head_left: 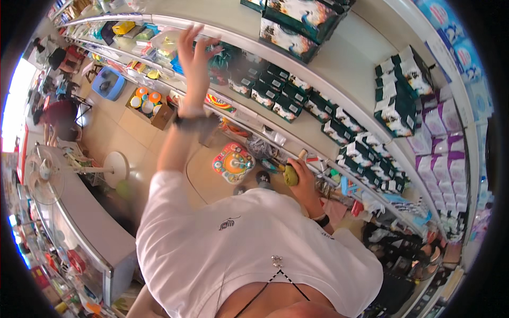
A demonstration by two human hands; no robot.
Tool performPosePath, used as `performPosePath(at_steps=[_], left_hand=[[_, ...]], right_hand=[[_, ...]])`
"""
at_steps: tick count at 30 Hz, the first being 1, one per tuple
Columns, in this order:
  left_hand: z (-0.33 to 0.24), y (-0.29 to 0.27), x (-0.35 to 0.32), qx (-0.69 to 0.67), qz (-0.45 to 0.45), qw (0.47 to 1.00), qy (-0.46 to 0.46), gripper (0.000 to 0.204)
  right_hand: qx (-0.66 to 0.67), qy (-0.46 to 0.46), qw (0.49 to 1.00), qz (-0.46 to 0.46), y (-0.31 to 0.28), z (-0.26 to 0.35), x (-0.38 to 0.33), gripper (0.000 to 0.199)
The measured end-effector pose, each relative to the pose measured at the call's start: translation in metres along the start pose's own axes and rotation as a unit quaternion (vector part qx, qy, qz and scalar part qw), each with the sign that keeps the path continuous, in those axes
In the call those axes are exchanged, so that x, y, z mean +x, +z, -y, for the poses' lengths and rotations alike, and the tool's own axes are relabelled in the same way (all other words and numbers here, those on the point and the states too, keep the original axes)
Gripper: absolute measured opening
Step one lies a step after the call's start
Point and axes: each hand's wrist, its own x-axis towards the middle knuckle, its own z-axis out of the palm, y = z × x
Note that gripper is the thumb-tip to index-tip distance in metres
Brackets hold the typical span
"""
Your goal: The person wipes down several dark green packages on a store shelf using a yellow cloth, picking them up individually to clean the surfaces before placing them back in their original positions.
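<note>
White fabric of the person's shirt (233, 249) is filling the lower foreground, nearest the lens. Above it, the right hand (302, 177) is closing around a small olive-green rounded object (290, 175) — held at chest level, just in front of the lower shelf edge (339, 175); its exact kind cannot be told. A dark band is sitting on that wrist. The left hand (195, 53) is reaching up with fingers (186, 38) spread wide and nothing in its grasp, blurred with motion, hovering before the upper shelf (222, 26) near a clear packet (167, 41).

Dark green boxes (289, 100) are standing in rows along the middle shelf; purple packs (440, 159) are stacking further right. A round multicoloured toy (233, 161) is lying on the tiled floor below, and a cardboard box of orange-lidded tubs (151, 103) is sitting beyond it. A standing fan (45, 177) is at the left beside a glass counter (90, 233).

Judgement: the green object is resting securely in a full-palm grip — keeping it low and close to the body should be preventing contact with the shelf lip while the raised hand is working overhead.
</note>
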Motion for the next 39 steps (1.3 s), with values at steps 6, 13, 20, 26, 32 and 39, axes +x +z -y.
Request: performPosePath(at_steps=[6,13,20,26,32,39], left_hand=[[0.087,-0.106,-0.237,0.023,-0.063,0.938,-0.341,0.028],[0.01,-0.136,-0.338,0.053,-0.049,0.829,-0.555,0.033],[-0.009,-0.163,-0.319,0.101,-0.07,0.882,-0.455,0.029],[-0.045,-0.162,-0.332,0.149,-0.079,0.91,-0.378,0.027],[-0.064,-0.175,-0.389,0.135,-0.16,0.88,-0.426,0.027],[-0.101,-0.168,-0.413,0.176,-0.291,0.863,-0.373,0.027]], right_hand=[[0.028,0.003,0.999,0.03,0.02,0.008,-0.017,0.047],[0.008,0.069,0.996,0.054,0.034,0.015,-0.04,0.053],[-0.065,0.091,0.994,0.009,0.053,-0.041,-0.031,0.054],[-0.128,-0.01,0.992,-0.013,0.052,-0.073,0.056,0.043],[-0.127,-0.022,0.99,0.06,0.082,-0.062,0.139,0.039],[-0.257,-0.015,0.96,0.109,0.134,-0.086,0.212,0.033]])
